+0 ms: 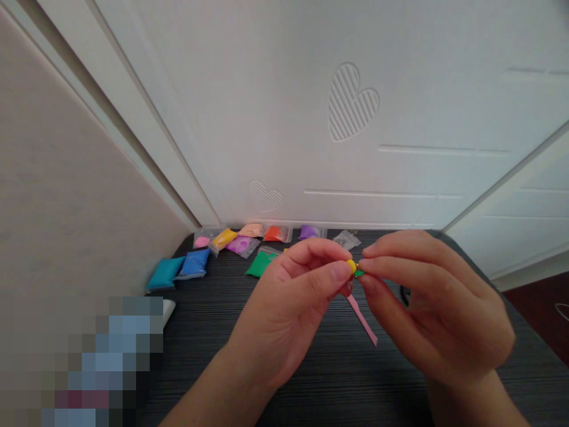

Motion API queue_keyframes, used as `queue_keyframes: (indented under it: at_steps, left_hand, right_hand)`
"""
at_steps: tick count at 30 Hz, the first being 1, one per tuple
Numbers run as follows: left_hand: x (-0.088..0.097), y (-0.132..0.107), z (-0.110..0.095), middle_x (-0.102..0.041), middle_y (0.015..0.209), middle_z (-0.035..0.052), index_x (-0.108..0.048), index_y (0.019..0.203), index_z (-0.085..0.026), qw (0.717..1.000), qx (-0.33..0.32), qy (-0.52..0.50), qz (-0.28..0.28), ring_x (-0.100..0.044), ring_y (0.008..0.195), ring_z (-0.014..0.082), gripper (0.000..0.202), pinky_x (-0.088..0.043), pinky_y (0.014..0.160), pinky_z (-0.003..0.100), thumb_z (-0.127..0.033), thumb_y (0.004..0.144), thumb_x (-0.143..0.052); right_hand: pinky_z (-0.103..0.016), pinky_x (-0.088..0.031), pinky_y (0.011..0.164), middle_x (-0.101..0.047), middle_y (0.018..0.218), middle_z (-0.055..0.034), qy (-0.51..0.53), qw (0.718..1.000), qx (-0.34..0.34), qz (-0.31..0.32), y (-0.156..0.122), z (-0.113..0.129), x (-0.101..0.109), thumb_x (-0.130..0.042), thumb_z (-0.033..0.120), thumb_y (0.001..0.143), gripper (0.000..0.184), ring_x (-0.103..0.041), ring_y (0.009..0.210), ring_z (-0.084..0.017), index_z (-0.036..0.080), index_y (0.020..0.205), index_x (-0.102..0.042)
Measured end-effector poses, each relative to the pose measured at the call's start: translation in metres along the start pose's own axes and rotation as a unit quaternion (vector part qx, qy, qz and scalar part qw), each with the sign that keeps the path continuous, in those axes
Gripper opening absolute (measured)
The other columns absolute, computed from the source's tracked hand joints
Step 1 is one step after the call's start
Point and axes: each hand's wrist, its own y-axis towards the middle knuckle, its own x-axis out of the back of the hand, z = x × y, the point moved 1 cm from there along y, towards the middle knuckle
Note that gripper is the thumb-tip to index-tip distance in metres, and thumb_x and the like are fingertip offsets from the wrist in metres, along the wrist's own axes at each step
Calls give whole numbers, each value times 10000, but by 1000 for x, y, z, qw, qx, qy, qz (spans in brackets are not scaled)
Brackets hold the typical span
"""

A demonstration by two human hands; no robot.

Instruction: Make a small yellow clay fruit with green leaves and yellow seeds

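My left hand (302,290) is closed, pinching a small yellow piece of modelling clay (351,267) between thumb and index finger. Against it, my right hand (438,296) has its fingertips together on a tiny green piece of clay (359,273). A brownish speck shows between the two colours; its kind is too small to make out. Both hands are held above the dark table, fingertips nearly meeting. Below them a thin pink clay tool (363,322) slants down to the right. Its upper end is hidden behind my left hand, so I cannot tell whether it is held or lying.
Clay packets line the table's back edge: teal (165,273), blue (194,263), yellow (224,238), orange (275,233), purple (310,232) and others. A green packet (261,263) is partly behind my left hand. A white panel (284,118) with heart reliefs rises behind the dark table (213,320).
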Motion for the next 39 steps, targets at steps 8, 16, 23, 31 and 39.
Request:
queue_keyframes:
  at_steps: [8, 16, 23, 31, 39]
  left_hand:
    - [-1, 1, 0, -603, 768, 8, -624, 782, -155, 1000, -3, 3, -1, -547, 723, 83, 51, -439, 691, 188, -155, 730, -625]
    - [-1, 1, 0, -611, 780, 3, -628, 781, -162, 1000, -7, 14, -6, -555, 758, 88, 56, -439, 725, 197, -159, 726, -636]
    - [0, 0, 2, -629, 789, -12, -648, 798, -184, 998, -40, 46, -21, -552, 742, 76, 81, -437, 708, 182, -159, 721, -649]
    - [1, -3, 1, -659, 814, -15, -687, 807, -217, 988, -99, 113, -33, -567, 784, 90, 124, -451, 737, 182, -134, 749, -614]
    - [0, -3, -1, -660, 785, -8, -690, 787, -223, 986, -104, 127, -43, -575, 747, 101, 114, -458, 694, 192, -142, 722, -641]
  right_hand:
    - [-337, -518, 679, -641, 895, -67, 1, 1000, 11, -9, 0, 0, 0, -669, 9, 611, 345, -589, 808, -173, 123, 934, -623]
    - [-337, -526, 680, -648, 899, -67, 2, 1000, 2, -13, -2, 1, 0, -673, 25, 610, 353, -602, 814, -180, 142, 939, -622]
    - [-344, -523, 683, -643, 899, -63, 2, 1000, 6, -19, -2, 0, -1, -671, 17, 607, 349, -594, 813, -179, 138, 931, -621]
    - [-351, -527, 679, -652, 899, -63, -9, 1000, 5, -26, -1, 0, -1, -665, 34, 626, 329, -600, 810, -184, 151, 930, -622]
    - [-357, -527, 668, -651, 891, -54, -27, 999, 17, -28, -2, -1, 1, -670, 46, 633, 349, -603, 801, -189, 183, 949, -622]
